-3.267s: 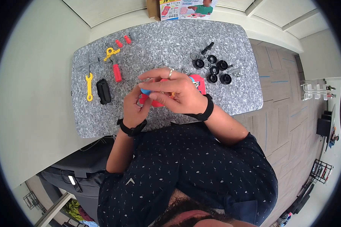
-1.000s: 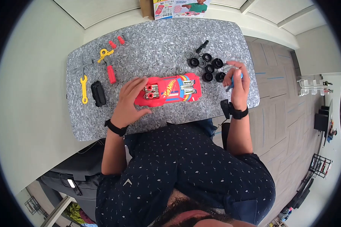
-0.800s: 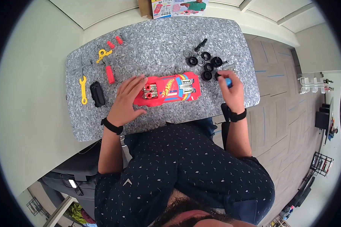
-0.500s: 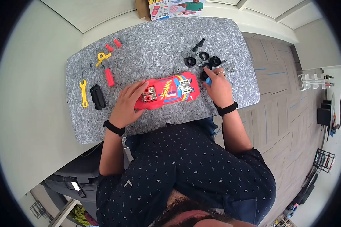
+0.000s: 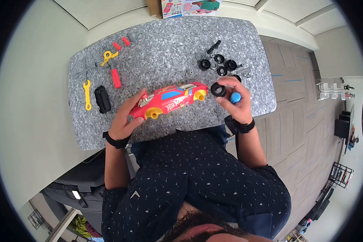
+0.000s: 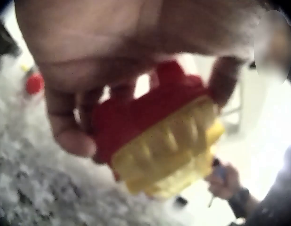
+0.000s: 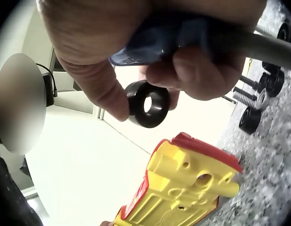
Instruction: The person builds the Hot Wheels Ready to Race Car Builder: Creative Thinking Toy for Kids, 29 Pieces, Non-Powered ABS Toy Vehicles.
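Note:
The left hand (image 5: pixel 124 119) grips one end of the red toy car (image 5: pixel 171 99), tilted so its side and yellow wheel mounts show. In the left wrist view the fingers curl round the red body (image 6: pixel 150 113) above the yellow underside (image 6: pixel 169 150). Between thumb and fingertips the right hand (image 5: pixel 238 103) pinches a black wheel (image 5: pixel 218 90) near the car's other end, apart from it. A blue-handled tool (image 5: pixel 235 97) is also in the right palm; its grey shaft (image 7: pixel 258 47) shows in the right wrist view. The yellow underside (image 7: pixel 183 188) faces that camera.
Several black wheels (image 5: pixel 230 65), grey discs (image 5: pixel 199 56) and a black axle-like part (image 5: pixel 214 46) lie at the back right of the speckled table (image 5: pixel 165 44). At the left lie a yellow wrench (image 5: pixel 87 96), a black part (image 5: pixel 103 99) and a red-handled hammer (image 5: pixel 115 78). A box (image 5: pixel 191 8) stands behind.
The left hand has lifted and tilted the car from flat. The right hand has picked up a black wheel from the group and drawn it back toward the person, the blue tool still in its grip.

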`<state>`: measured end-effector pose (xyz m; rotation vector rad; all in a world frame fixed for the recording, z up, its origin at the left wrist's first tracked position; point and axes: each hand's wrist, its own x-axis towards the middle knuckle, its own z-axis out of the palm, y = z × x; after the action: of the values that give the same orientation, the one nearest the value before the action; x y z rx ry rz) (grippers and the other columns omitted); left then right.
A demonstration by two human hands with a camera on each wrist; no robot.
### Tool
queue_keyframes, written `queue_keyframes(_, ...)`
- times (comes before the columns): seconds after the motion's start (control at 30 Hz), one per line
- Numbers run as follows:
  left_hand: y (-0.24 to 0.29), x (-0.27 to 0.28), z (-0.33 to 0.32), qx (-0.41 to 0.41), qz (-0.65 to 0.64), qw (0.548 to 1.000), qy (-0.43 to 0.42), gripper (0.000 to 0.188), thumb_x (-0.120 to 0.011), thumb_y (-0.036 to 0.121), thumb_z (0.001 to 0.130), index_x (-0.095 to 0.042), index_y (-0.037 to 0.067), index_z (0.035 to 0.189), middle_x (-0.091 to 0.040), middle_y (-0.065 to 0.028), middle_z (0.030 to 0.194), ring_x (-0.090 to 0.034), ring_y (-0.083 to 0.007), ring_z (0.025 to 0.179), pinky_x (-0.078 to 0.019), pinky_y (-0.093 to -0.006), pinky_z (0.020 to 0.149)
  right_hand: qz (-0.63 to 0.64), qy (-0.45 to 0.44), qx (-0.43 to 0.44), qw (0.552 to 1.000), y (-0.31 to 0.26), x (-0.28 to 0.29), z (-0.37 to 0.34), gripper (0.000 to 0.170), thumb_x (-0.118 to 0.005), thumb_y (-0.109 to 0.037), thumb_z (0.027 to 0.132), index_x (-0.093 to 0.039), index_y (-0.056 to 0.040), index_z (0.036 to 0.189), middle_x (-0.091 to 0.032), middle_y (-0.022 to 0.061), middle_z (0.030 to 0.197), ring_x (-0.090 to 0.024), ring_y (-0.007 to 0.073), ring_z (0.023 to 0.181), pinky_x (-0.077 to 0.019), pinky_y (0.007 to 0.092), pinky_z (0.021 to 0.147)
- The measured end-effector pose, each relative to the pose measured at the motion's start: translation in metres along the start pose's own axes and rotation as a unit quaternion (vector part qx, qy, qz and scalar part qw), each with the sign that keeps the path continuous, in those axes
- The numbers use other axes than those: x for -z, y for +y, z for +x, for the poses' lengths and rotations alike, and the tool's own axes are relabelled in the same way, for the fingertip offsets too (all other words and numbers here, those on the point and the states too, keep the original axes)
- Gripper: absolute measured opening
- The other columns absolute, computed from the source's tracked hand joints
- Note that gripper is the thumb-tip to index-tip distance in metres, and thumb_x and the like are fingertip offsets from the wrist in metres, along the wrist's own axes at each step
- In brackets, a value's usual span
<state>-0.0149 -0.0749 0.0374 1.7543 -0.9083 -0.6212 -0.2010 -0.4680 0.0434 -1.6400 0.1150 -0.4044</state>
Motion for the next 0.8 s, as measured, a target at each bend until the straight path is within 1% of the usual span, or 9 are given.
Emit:
queue_keyframes(0.07,-0.010,0.001,0.002,-0.020,-0.063,0.998,0.016,0.090,-0.080,0.032,0.094,-0.048,0.001,0.173,-0.063,-0.0228,0.164,-0.061,-0.0333,0.149,-0.0408,-0.0420,0.128,0.060,-0.018,-0.008,0.998,0.001,-0.011,-0.005,0.057,-0.089,0.002,0.086,-0.078,-0.0062,0.142,-0.075,0.0087,0.138,-0.052,0.0060,0.073,-0.0451,0.0254,0.071)
queue_keyframes(0.17,-0.012,0.001,0.002,-0.002,-0.103,0.995,0.015,0.091,-0.078,0.036,0.095,-0.048,-0.002,0.172,-0.061,-0.0212,0.167,-0.060,-0.0312,0.153,-0.0384,-0.0424,0.131,-0.085,-0.087,0.031,0.992,-0.012,-0.020,-0.003,0.058,-0.092,0.001,0.084,-0.079,-0.0068,0.140,-0.077,0.0093,0.137,-0.061,0.0086,0.082,-0.0482,0.0266,0.074)
queue_keyframes(0.2,-0.013,0.001,0.003,-0.001,-0.106,0.994,0.013,0.092,-0.078,0.037,0.095,-0.048,-0.002,0.173,-0.061,-0.0212,0.167,-0.059,-0.0311,0.153,-0.0384,-0.0424,0.131,-0.074,-0.084,0.029,0.993,-0.008,-0.026,-0.004,0.059,-0.095,-0.002,0.082,-0.079,-0.0072,0.138,-0.075,0.0112,0.139,-0.072,0.0173,0.103,-0.0559,0.0306,0.084)
queue_keyframes(0.3,-0.016,0.004,0.003,0.003,-0.111,0.994,0.009,0.093,-0.077,0.040,0.096,-0.047,-0.001,0.173,-0.062,-0.0212,0.167,-0.059,-0.0308,0.153,-0.0385,-0.0423,0.131,-0.119,-0.080,0.096,0.985,-0.005,-0.033,0.003,0.058,-0.096,-0.005,0.082,-0.080,-0.0077,0.138,-0.072,0.0141,0.143,-0.073,0.0267,0.126,-0.0586,0.0350,0.098)
queue_keyframes(0.33,-0.016,0.005,0.002,0.005,-0.113,0.994,0.007,0.093,-0.078,0.040,0.096,-0.047,-0.001,0.173,-0.062,-0.0211,0.167,-0.059,-0.0308,0.153,-0.0386,-0.0423,0.131,-0.139,-0.100,0.097,0.980,-0.007,-0.032,0.004,0.059,-0.095,-0.004,0.084,-0.078,-0.0077,0.140,-0.069,0.0150,0.146,-0.071,0.0319,0.131,-0.0584,0.0403,0.107)
queue_keyframes(0.47,-0.014,0.008,0.001,0.019,-0.113,0.993,0.014,0.092,-0.077,0.042,0.096,-0.049,0.000,0.172,-0.064,-0.0215,0.164,-0.062,-0.0312,0.149,-0.0416,-0.0421,0.129,-0.136,-0.117,0.085,0.980,-0.004,-0.044,0.007,0.061,-0.090,0.002,0.085,-0.074,-0.0077,0.143,-0.071,0.0157,0.145,-0.073,0.0354,0.130,-0.0600,0.0429,0.108)
queue_keyframes(0.57,0.002,0.018,-0.003,0.037,-0.022,0.999,0.008,0.085,-0.075,0.042,0.097,-0.054,0.004,0.170,-0.063,-0.0203,0.164,-0.062,-0.0354,0.149,-0.0404,-0.0469,0.129,-0.161,-0.110,0.082,0.977,0.002,-0.051,0.007,0.059,-0.085,0.005,0.086,-0.072,-0.0076,0.143,-0.073,0.0168,0.143,-0.074,0.0373,0.128,-0.0609,0.0439,0.107)
queue_keyframes(0.67,0.031,0.022,0.002,-0.068,0.275,0.958,0.051,0.084,-0.080,0.049,0.096,-0.059,0.008,0.166,-0.062,-0.0181,0.165,-0.057,-0.0406,0.151,-0.0361,-0.0536,0.131,-0.169,-0.110,0.080,0.976,0.006,-0.055,0.008,0.056,-0.083,0.006,0.088,-0.073,-0.0074,0.141,-0.074,0.0173,0.142,-0.075,0.0377,0.126,-0.0615,0.0438,0.105)
queue_keyframes(0.8,0.084,-0.018,0.029,-0.123,0.364,0.920,0.080,0.089,-0.085,0.058,0.091,-0.062,0.010,0.162,-0.061,-0.0165,0.165,-0.052,-0.0429,0.154,-0.0335,-0.0585,0.131,-0.160,-0.119,0.074,0.977,0.008,-0.062,0.007,0.055,-0.081,0.006,0.088,-0.073,-0.0069,0.141,-0.075,0.0169,0.141,-0.075,0.0381,0.126,-0.0614,0.0444,0.106)
